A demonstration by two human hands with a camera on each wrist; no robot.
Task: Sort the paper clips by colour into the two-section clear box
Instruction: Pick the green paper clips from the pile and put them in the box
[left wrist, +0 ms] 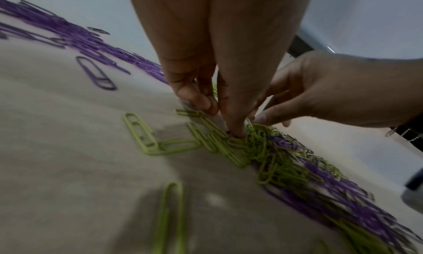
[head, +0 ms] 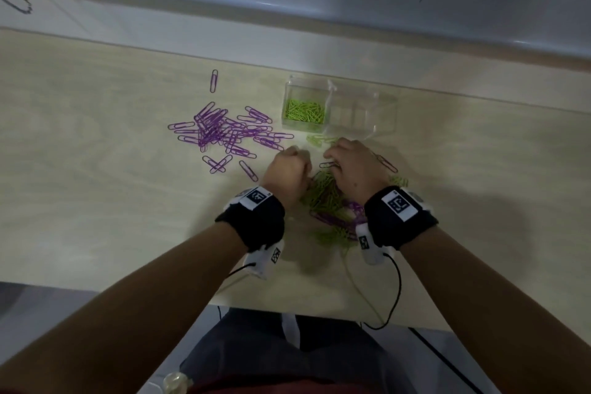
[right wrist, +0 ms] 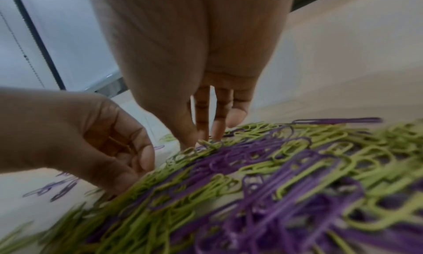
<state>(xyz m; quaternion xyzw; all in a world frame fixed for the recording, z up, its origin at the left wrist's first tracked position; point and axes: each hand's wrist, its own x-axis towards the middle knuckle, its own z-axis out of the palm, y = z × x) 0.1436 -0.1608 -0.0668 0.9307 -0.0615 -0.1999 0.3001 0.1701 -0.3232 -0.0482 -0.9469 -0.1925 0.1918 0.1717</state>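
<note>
A clear two-section box [head: 377, 96] stands at the back of the table. Its left section holds green clips [head: 303, 110]; its right section shows none. A mixed pile of green and purple clips [head: 331, 201] lies between my wrists, also the mixed pile [right wrist: 263, 167]. My left hand [head: 287, 169] is curled like a fist at the pile's left edge. Its thumb and fingers [left wrist: 199, 98] pinch green clips [left wrist: 215, 129] there. My right hand [head: 351, 166] points down at the pile's far edge, where its fingertips [right wrist: 203, 129] and thumb close on a green clip [right wrist: 207, 143].
A spread of purple clips [head: 220, 131] lies left of the box, with one stray purple clip [head: 213, 80] farther back. A few green clips [head: 319, 139] lie just in front of the box. Wrist-camera cables [head: 396, 294] trail over the table's near edge.
</note>
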